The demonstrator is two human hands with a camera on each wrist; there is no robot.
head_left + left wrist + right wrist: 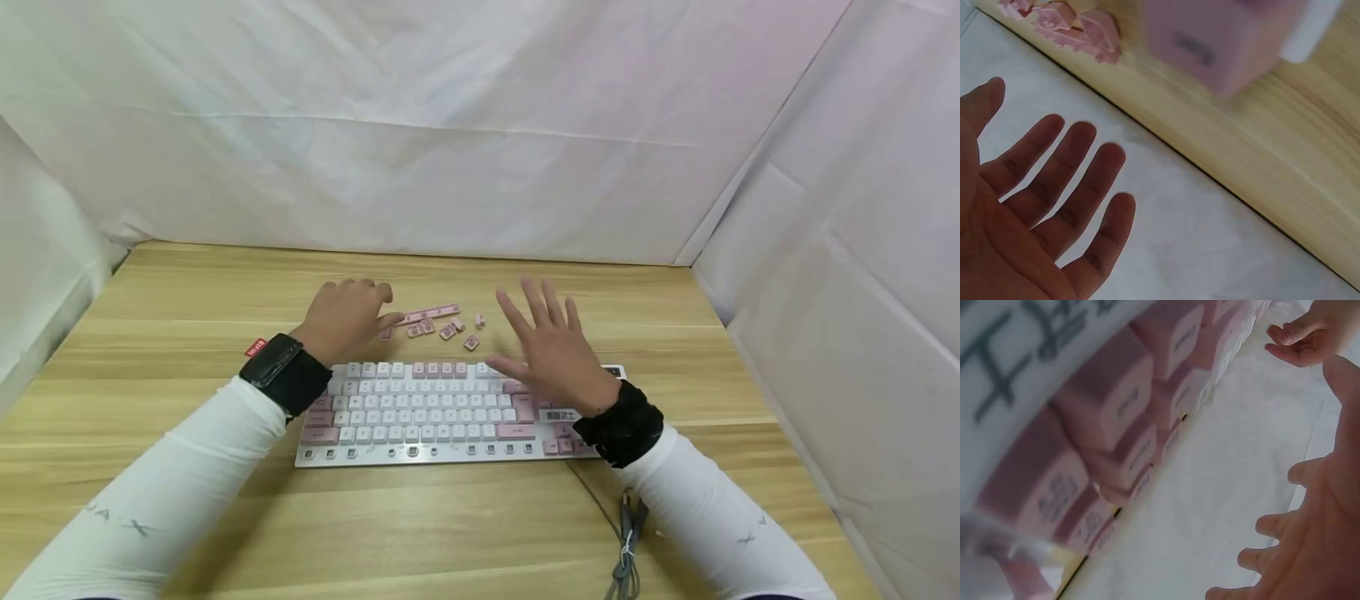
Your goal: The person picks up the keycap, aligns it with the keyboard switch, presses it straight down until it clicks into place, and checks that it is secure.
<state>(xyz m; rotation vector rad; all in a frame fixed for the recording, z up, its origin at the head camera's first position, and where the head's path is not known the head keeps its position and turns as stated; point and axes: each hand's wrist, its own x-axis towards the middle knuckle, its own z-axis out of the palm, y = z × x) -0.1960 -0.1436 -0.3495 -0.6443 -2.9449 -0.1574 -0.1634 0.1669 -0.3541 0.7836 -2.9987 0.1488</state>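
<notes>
A white and pink keyboard (442,417) lies on the wooden table, its lowest row showing bare switches (413,452) without caps. Behind it are several loose pink keycaps (447,332) and one long pink space bar keycap (429,314). My left hand (343,317) hovers past the keyboard's far left corner, beside the loose caps, with fingers relaxed and nothing in the palm in the left wrist view. Over the right part of the keyboard, my right hand (555,358) is spread wide and holds nothing. Pink keys (1110,394) loom large in the right wrist view.
A bundled grey cable (626,542) lies in front of the keyboard at the right. White cloth (420,183) hangs behind the table (420,533) and along both sides. A label (558,415) sits on the keyboard near my right wrist.
</notes>
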